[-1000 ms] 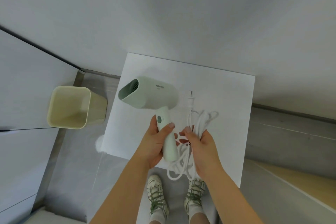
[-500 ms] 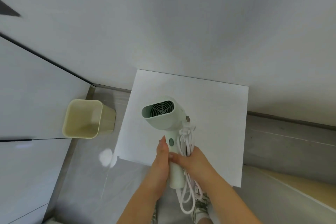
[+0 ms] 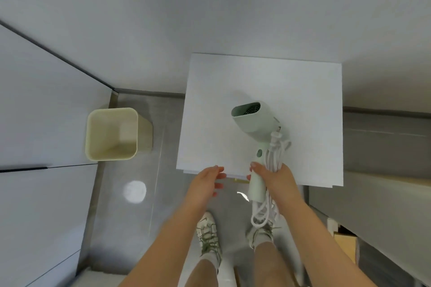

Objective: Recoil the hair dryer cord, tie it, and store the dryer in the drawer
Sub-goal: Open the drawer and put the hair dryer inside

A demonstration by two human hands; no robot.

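My right hand (image 3: 276, 179) grips the handle of the pale green hair dryer (image 3: 253, 120) together with the bundled white cord (image 3: 275, 154). The plug points up beside the dryer's body, and cord loops hang below my fist. The dryer is held above the front of the white cabinet top (image 3: 233, 81). My left hand (image 3: 206, 184) is empty, fingers apart, at the cabinet's front edge where a thin drawer edge with a gold strip shows. I cannot tell whether the fingers touch the drawer front.
A cream waste bin (image 3: 112, 135) stands on the grey floor to the left of the cabinet. White cupboard fronts run along the left wall. A low ledge and a cardboard box (image 3: 345, 244) are at the right. My feet stand just before the cabinet.
My left hand let go of the dryer handle and moved left to the cabinet's front edge. My right hand now holds dryer and cord alone, shifted right.
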